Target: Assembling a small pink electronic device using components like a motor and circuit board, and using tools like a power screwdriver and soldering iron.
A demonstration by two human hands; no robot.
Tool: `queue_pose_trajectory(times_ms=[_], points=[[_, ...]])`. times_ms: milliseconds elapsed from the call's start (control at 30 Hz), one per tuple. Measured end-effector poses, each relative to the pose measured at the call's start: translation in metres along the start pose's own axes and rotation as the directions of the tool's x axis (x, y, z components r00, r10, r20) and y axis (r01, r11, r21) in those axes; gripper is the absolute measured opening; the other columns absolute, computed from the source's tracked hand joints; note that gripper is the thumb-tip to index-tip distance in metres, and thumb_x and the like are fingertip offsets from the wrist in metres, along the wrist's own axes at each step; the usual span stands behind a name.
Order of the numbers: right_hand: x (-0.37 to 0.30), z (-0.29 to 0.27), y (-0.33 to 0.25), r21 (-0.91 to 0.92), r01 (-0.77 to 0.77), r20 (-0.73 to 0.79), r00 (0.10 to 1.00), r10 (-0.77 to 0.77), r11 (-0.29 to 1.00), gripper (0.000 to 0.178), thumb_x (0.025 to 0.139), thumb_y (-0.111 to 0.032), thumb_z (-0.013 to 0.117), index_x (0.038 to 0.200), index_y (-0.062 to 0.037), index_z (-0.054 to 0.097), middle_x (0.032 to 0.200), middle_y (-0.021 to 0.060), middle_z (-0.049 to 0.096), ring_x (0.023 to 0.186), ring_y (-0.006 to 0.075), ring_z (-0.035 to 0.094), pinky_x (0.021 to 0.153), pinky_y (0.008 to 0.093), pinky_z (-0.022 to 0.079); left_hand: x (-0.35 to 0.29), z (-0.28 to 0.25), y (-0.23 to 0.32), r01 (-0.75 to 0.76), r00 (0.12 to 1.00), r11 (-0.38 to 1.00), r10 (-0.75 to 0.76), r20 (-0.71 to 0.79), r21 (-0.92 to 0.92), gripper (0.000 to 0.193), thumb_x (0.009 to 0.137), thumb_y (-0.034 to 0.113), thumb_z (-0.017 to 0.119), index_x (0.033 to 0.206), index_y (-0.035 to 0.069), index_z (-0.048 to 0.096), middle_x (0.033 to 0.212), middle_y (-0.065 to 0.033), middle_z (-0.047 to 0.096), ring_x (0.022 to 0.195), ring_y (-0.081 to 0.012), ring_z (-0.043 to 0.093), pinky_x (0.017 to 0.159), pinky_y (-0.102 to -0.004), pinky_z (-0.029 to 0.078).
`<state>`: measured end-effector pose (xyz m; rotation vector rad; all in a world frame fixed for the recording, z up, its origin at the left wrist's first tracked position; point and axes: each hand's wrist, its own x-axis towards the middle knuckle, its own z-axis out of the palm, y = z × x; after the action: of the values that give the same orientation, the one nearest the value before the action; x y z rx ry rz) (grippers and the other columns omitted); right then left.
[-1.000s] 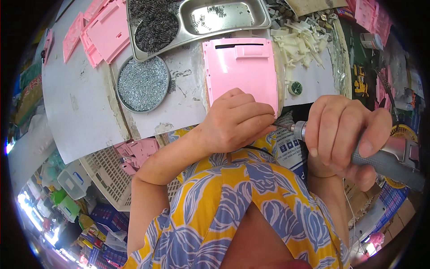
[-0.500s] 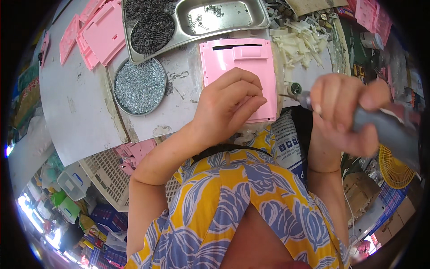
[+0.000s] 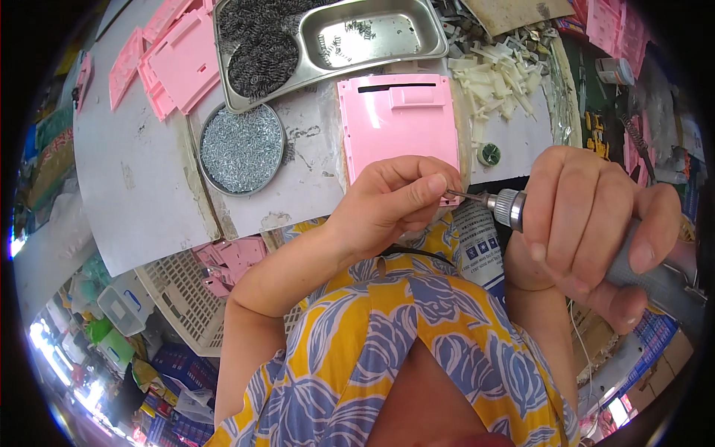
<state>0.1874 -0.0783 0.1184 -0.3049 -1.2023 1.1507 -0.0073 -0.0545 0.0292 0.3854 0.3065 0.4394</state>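
Observation:
My right hand point(image 3: 588, 216) is wrapped round a grey electric screwdriver point(image 3: 510, 208), its bit pointing left. My left hand point(image 3: 398, 197) is closed in a pinch at the tip of that bit. Whatever sits between its thumb and finger is too small to make out. Behind my left hand lies a flat pink plastic panel point(image 3: 395, 130) with a dark slot near its far edge; the hand hides part of the near end. To the left, a round metal dish point(image 3: 240, 194) is full of small silvery screws.
A steel compartment tray point(image 3: 387, 45) with dark springs stands at the back. White plastic parts point(image 3: 499, 78) are heaped at the right, near a small green round piece point(image 3: 488, 154). More pink panels point(image 3: 179, 71) lie far left. A pale crate point(image 3: 175, 302) stands below the table edge.
The screwdriver has swung down and its bit now meets my left fingertips. My left hand has moved nearer to me and turned, with thumb and finger pinched.

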Motion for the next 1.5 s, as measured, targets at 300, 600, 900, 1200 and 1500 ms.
queue_pose_trajectory(times_ms=[300,600,900,1200,1500], points=[[0.001,-0.002,0.0,0.219,0.031,-0.029,0.999,-0.025,0.975,0.028,0.084,-0.025,0.081,0.1,-0.0155,0.059,0.065,-0.0058,0.063,0.052,0.0045,0.055,0.054,0.0196,0.049,-0.003,-0.001,-0.009,0.014,0.996,0.996,-0.006,0.086,-0.086,0.018,0.1,0.018,0.063,0.101,0.001,0.069,0.111,-0.0115,0.063,0.059,-0.0054,0.038,0.052,-0.0204,0.033],[-0.019,-0.032,0.006,-0.319,-0.047,-0.093,0.996,0.018,0.947,0.029,0.095,-0.03,0.061,0.115,-0.0114,0.052,0.066,-0.0036,0.05,0.057,0.0116,0.045,0.062,0.0305,0.041,0.023,-0.008,0.029,-0.264,0.72,-0.139,0.63,0.291,0.954,0.014,0.085,0.006,0.072,0.074,0.002,0.063,0.079,-0.0101,0.062,0.06,-0.0247,0.059,0.053,-0.0346,0.047],[-0.031,-0.04,0.052,-0.249,-0.143,-0.205,0.974,0.092,0.958,0.024,0.095,-0.023,0.061,0.11,-0.0092,0.049,0.067,0.0015,0.047,0.06,0.0143,0.044,0.063,0.0335,0.04,0.025,-0.015,0.025,-0.21,0.885,-0.025,0.421,0.201,0.977,0.011,0.088,0.0,0.066,0.078,0.0,0.061,0.073,-0.0079,0.057,0.061,-0.0213,0.057,0.056,-0.0312,0.046],[-0.026,-0.042,0.056,-0.348,-0.207,-0.196,0.97,0.145,0.914,0.03,0.092,-0.027,0.066,0.111,-0.0098,0.05,0.065,-0.001,0.048,0.058,0.0125,0.044,0.057,0.0316,0.04,0.022,-0.02,0.018,-0.295,0.832,-0.138,0.449,0.325,0.946,0.009,0.084,0.0,0.07,0.093,0.001,0.07,0.085,-0.0101,0.068,0.071,-0.0233,0.066,0.064,-0.0326,0.054],[0.001,-0.021,0.021,-0.19,-0.107,0.01,0.994,0.111,0.976,0.032,0.094,-0.037,0.066,0.112,-0.0152,0.05,0.067,-0.0051,0.054,0.052,0.0096,0.048,0.055,0.028,0.044,0.026,-0.015,0.017,-0.336,0.801,-0.083,0.498,0.331,0.938,0.013,0.081,0.0,0.075,0.093,0.003,0.071,0.083,-0.0084,0.068,0.065,-0.0195,0.064,0.055,-0.0284,0.05]])
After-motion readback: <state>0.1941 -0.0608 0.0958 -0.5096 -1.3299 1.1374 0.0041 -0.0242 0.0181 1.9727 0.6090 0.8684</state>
